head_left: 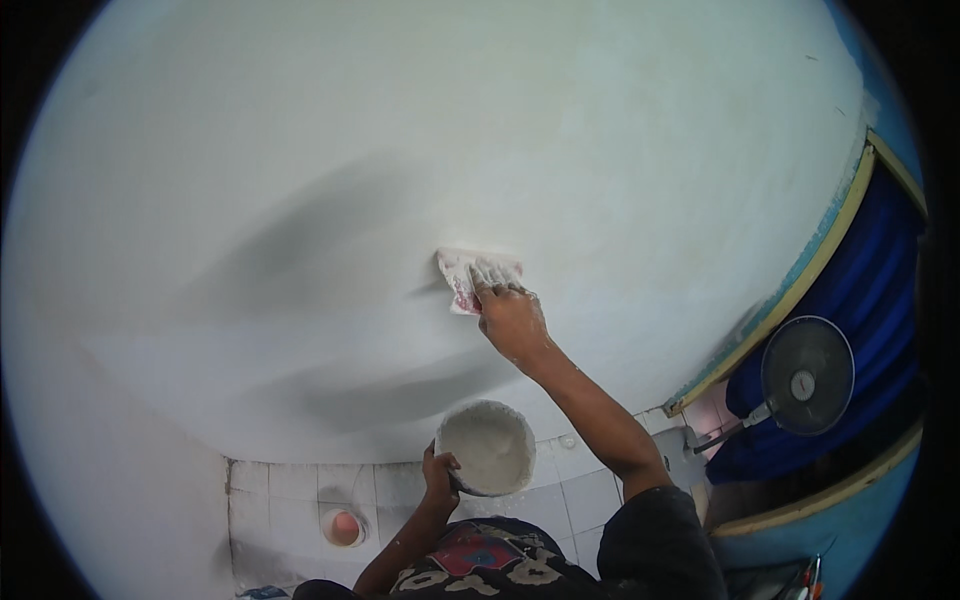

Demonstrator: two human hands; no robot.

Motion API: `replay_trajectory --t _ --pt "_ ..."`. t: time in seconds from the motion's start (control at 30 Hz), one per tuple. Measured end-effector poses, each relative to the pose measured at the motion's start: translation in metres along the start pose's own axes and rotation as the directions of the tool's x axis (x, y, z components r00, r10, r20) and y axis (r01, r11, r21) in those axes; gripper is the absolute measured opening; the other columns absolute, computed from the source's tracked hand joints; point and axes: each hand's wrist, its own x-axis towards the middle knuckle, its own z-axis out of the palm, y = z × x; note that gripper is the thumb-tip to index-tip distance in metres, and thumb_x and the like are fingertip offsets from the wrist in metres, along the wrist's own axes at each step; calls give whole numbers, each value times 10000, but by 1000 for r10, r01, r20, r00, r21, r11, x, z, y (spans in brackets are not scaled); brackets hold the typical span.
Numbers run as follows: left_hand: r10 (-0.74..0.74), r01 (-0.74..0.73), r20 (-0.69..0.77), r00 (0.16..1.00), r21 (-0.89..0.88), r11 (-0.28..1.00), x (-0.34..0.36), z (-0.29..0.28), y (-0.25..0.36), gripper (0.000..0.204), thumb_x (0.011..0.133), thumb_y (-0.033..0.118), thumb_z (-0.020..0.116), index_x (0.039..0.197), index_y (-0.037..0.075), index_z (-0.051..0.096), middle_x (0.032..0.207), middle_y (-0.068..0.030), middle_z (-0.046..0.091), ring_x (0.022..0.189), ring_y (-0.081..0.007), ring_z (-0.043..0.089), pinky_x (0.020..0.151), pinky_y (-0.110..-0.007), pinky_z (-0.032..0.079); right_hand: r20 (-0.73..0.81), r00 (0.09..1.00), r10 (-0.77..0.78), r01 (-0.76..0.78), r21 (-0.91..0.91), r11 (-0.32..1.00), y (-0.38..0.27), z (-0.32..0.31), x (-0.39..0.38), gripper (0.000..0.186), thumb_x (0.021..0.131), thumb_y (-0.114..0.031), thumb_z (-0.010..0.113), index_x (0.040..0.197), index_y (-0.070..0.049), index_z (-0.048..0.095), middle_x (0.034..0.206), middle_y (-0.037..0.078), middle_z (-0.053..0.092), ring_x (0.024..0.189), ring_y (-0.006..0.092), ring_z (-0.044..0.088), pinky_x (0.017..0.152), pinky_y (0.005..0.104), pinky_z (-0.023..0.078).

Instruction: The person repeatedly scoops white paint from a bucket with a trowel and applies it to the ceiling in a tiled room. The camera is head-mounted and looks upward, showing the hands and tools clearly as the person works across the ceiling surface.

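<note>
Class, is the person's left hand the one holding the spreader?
No: the right hand holds the spreader, while the left hand grips the bucket at its side.

Head-worn fisheye camera looks down toward the nearby wall (620,160).

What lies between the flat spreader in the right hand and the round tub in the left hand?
The head view shows only white wall between the flat spreader and the round tub, with a soft shadow falling across it.
</note>
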Motion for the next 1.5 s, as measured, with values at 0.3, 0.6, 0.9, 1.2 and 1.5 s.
replay_trajectory --t 0.3,0.6,0.9,1.2,1.5 --pt "30 -31 -43 999 -14 999 -6 -9 -2 843 587 -44 516 1410 29 352 1062 -131 533 890 -239 541 698 -324 500 -206 897 391 2 886 463 -20 -41 116 245 699 26 597 937 43 656 814 201 673 678 304 635 669 319 496" --pt "-3 3 -66 998 1 1000 8 -14 14 844 572 -45 523 1400 27 376 1085 -136 531 934 -255 542 744 -345 504 -462 752 471 -121 605 787 59 -55 108 185 743 -97 649 888 5 701 783 154 710 703 242 690 649 347 516" --pt "-15 20 -58 998 76 997 8 -28 10 835 562 -11 529 1385 46 407 1066 -138 535 925 -255 540 737 -352 507 -852 485 197 -40 203 978 26 -65 89 356 716 8 700 1067 6 635 833 151 643 698 270 639 655 308 505" --pt "-14 22 -118 993 63 998 12 -66 27 839 562 -23 532 1385 62 394 1079 -135 528 924 -266 535 732 -371 503 -611 791 -26 48 20 999 -31 73 59 501 623 -34 746 1113 -15 641 754 163 641 701 334 631 695 443 506" --pt "-17 30 -175 984 75 997 9 -95 43 811 565 -22 531 1363 46 403 1061 -126 534 893 -253 541 711 -349 496 -121 939 323 -216 524 824 -105 61 9 401 659 26 651 1056 -30 625 788 143 660 728 287 662 686 374 523"
